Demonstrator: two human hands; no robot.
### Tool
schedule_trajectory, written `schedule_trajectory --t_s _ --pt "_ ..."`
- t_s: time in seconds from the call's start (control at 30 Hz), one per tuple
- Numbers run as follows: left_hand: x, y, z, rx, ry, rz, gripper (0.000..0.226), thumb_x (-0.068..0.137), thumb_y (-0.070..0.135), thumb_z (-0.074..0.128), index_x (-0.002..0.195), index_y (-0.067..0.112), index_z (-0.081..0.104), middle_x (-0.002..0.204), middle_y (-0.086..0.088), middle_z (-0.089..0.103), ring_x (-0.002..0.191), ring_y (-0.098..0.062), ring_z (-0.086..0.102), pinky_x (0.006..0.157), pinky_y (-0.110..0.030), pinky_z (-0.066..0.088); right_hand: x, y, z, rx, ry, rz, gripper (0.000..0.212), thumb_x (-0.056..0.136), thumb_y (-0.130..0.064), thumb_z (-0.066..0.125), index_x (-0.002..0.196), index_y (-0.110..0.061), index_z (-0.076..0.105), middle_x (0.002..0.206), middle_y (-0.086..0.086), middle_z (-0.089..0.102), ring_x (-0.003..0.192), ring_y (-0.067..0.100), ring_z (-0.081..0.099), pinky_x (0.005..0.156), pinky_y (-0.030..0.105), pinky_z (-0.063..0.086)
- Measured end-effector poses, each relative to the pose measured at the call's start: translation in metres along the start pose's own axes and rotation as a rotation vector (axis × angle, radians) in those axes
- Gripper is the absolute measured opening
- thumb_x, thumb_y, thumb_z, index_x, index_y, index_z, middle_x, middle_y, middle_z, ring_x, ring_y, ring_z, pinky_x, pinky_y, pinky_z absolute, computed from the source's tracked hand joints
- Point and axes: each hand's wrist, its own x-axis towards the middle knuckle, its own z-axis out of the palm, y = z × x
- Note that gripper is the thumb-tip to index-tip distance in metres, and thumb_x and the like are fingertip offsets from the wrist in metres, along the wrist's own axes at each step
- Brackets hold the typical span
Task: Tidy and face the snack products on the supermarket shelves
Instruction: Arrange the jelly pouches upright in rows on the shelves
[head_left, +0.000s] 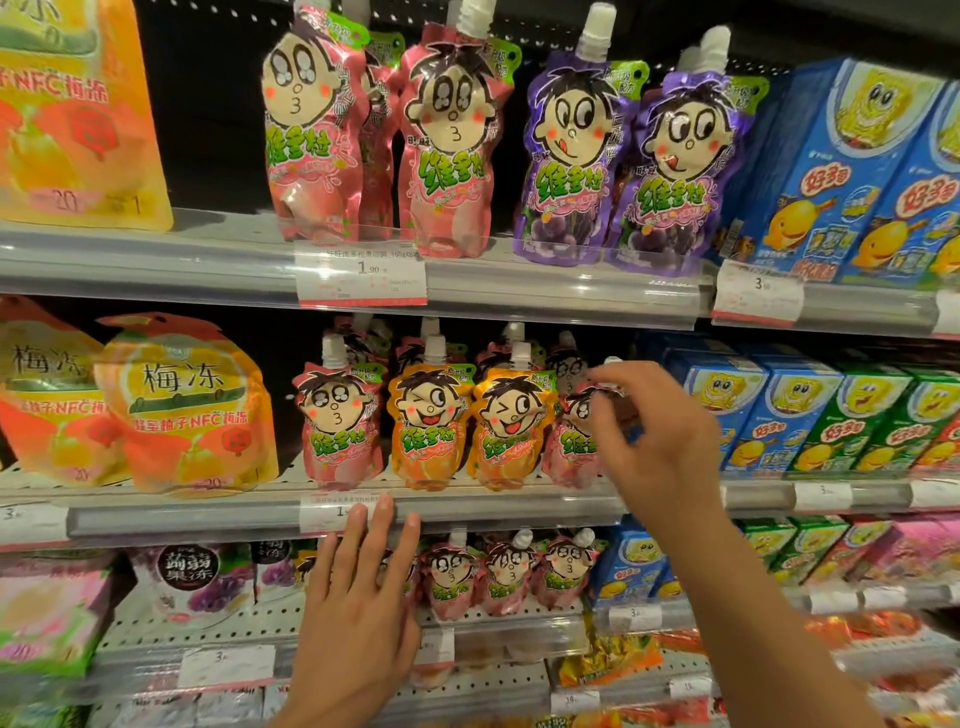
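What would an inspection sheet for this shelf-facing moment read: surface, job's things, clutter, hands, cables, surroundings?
Surface: middle shelf, grey price rail along its front with paper tags.
Job's things: front row of spouted pouches on that shelf: pink pouch, two orange pouches, another pink pouch partly hidden by the right hand.
Clutter: nothing seen.
Hands: left hand flat, straight fingers reaching the rail; right hand raised at the hidden pouch, fingers curled, grip unclear.
Cables: nothing seen.
Surroundings: pink and purple pouches on the shelf above, blue boxes right, orange bags left.
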Motion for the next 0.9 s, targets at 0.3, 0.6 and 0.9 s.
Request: schedule_trajectory --t_s 0.3,0.6,0.9 --pt "-0.001 -0.002 -0.001 0.000 -0.004 0.008 0.083 0.079 0.039 0.052 0.157 0.016 0.036 0.169 -0.013 0.018 0.155 -0.037 0.018 0.117 -0.059 0.026 0.018 -0.022 0.041 0.096 -0.348 0.293 0.068 0.094 -0.033 0.065 0.153 -0.025 0.033 0.135 0.000 0.062 0.073 0.007 0.067 0.087 0.044 0.057" --pt "0.000 -0.001 -0.009 0.008 -0.081 -0.012 0.088 0.077 0.040 0.050 0.160 0.020 0.029 0.170 -0.011 0.016 0.156 -0.036 0.016 0.117 -0.057 0.024 0.024 -0.013 0.048 0.002 -0.309 0.241 0.057 0.089 -0.017 0.073 0.142 -0.018 0.052 0.121 0.005 0.061 0.102 0.024 0.061 0.084 0.038 0.050" --pt "0.000 -0.002 -0.006 0.001 -0.084 -0.012 0.087 0.078 0.043 0.052 0.159 0.019 0.032 0.169 -0.012 0.017 0.155 -0.037 0.019 0.116 -0.058 0.026 0.029 -0.014 0.050 -0.041 -0.295 0.273 0.056 0.090 -0.022 0.074 0.142 -0.016 0.055 0.121 0.007 0.064 0.108 0.023 0.061 0.082 0.026 0.040"
